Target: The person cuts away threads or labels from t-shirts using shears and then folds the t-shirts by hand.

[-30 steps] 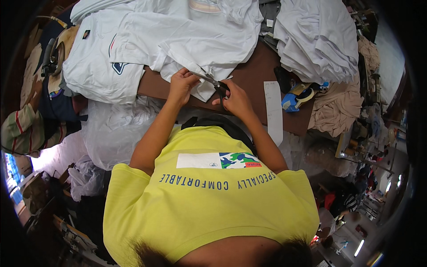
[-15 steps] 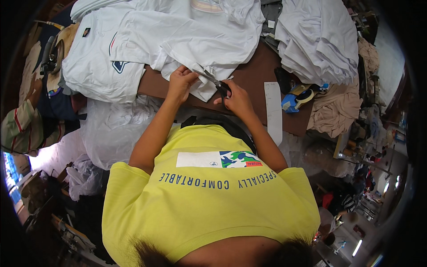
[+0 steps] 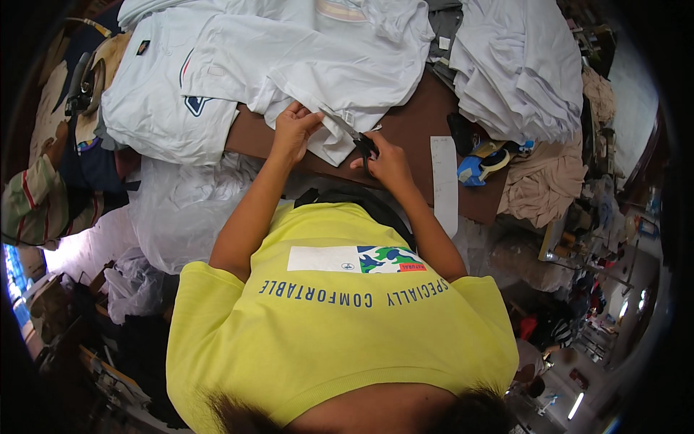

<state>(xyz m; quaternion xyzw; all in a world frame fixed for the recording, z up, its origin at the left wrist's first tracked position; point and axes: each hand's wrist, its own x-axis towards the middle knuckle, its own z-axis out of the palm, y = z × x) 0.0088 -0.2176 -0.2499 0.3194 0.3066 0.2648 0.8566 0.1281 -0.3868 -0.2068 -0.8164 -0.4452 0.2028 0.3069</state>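
A white T-shirt [image 3: 318, 61] is spread over the brown table, its near end hanging toward me. My left hand [image 3: 295, 130] pinches the shirt's cloth between thumb and fingers, close to the scissor tips. Black-handled scissors [image 3: 363, 144] sit in my right hand [image 3: 387, 163], fingers through the handles. Their blades point up and left and lie against the white cloth beside my left fingertips. Whether the blades are parted is too small to make out.
Another white shirt [image 3: 155, 94] with a dark print lies left. White garments [image 3: 517, 72] are piled right, above beige cloth [image 3: 542, 181]. A pale paper strip [image 3: 444, 184] and blue tape dispenser [image 3: 473, 170] rest on the brown table [image 3: 412, 116]. A co-worker's striped sleeve [image 3: 32, 199] is far left.
Both hands stay almost in place at the cloth, the scissors shifting only slightly. The whole view has moved a little.
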